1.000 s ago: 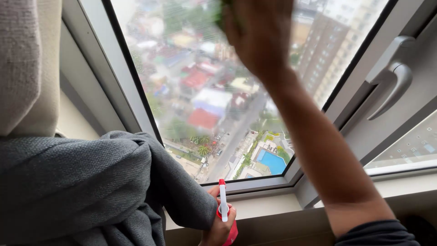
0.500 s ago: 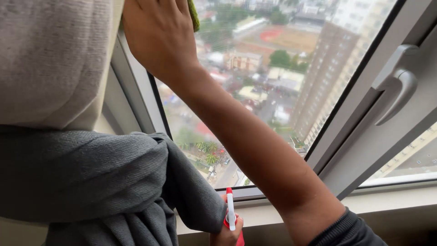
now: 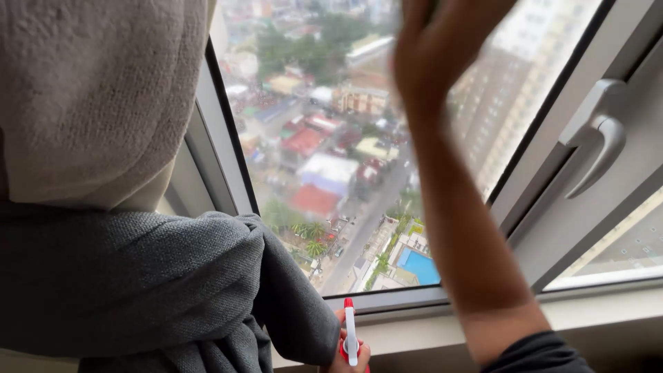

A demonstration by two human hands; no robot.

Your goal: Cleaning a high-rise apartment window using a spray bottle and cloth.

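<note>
My right hand [image 3: 436, 59] is raised flat against the window glass [image 3: 324, 138] near the top of the view, its back turned to me. The earlier frames show a green cloth under its palm, and the hand now hides it. Its forearm runs down to a dark sleeve [image 3: 539, 352] at the bottom right. At the bottom edge, my left hand [image 3: 338, 354] grips a red and white spray bottle [image 3: 350, 338] just below the sill, partly behind a grey curtain.
A beige curtain [image 3: 97, 97] hangs at the upper left over a bunched grey curtain [image 3: 138, 290]. A metal window handle [image 3: 597, 131] sits on the frame at the right. The pale sill [image 3: 608, 311] runs along the bottom. A city lies far below outside.
My right hand swept left across the glass, then back to the right and higher. The left hand has kept the spray bottle at the sill.
</note>
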